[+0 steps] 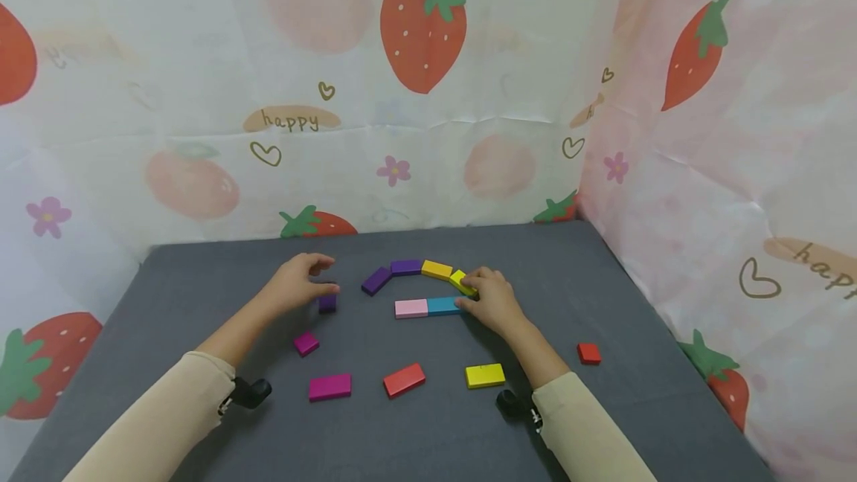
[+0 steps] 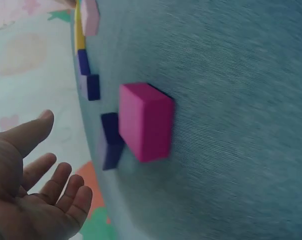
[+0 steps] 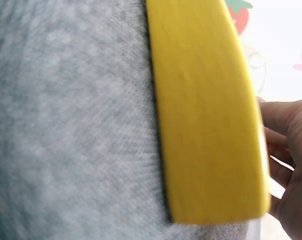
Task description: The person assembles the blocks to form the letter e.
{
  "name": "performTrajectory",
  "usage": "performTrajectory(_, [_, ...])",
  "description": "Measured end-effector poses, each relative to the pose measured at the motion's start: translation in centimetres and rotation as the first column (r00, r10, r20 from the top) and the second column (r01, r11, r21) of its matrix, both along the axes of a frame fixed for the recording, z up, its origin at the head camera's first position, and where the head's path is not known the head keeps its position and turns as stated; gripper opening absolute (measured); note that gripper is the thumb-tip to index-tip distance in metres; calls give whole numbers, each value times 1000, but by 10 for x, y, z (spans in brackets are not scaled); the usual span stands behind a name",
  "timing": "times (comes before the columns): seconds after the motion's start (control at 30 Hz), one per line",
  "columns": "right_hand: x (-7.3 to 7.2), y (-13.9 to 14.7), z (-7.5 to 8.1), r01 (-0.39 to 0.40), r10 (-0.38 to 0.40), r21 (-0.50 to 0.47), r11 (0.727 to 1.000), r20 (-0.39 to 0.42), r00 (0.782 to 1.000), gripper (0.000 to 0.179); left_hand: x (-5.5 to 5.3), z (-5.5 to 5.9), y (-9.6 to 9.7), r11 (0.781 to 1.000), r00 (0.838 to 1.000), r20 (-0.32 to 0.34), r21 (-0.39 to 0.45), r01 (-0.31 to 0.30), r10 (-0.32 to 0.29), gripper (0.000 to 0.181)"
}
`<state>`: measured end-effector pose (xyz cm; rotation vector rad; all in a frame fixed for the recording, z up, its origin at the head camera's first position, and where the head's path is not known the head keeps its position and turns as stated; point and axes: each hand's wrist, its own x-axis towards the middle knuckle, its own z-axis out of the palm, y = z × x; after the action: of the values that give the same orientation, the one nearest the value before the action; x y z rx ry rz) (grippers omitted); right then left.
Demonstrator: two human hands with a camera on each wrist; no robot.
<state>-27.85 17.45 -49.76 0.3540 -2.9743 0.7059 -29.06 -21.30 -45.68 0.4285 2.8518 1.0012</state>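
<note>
My left hand is just above a small purple block, its thumb and fingers spread apart. In the left wrist view that hand has nothing between its fingers. My right hand pinches a yellow block at the right end of a curved row. The right thumb lies over the end of a blue block, which adjoins a pink block. Two purple blocks and another yellow block form the rest of the curve. The right fingers are partly hidden in the right wrist view.
Nearer me lie a magenta block, a red block and a yellow block. A small magenta block is at left, a small red block at right. Printed cloth hangs behind the grey table.
</note>
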Motion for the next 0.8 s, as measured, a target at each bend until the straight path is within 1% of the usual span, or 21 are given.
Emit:
performTrajectory(0.2, [0, 0, 1, -2, 2, 4, 1000, -2, 1000, 50, 1, -13, -12, 999, 999, 35, -26, 21, -20, 70])
performTrajectory(0.33, [1, 0, 1, -4, 4, 6, 1000, -1, 1000, 50, 1, -19, -16, 999, 998, 48, -36, 37, -35, 76])
performTrajectory(0.47, [0, 0, 1, -2, 2, 10, 1000, 4, 1000, 50, 1, -23, -19, 998, 998, 50, -39, 48, -46, 79])
performTrajectory(0.63, [0, 0, 0, 0, 0, 6, 1000, 5, 1000, 50, 1, -26, -22, 998, 996, 76, -30, 51, -49, 82])
performTrajectory(0.8, [-1, 0, -1, 3, -3, 6, 1000, 13, 1000, 51, 1, -28, -22, 998, 995, 92, -26, 51, -48, 81])
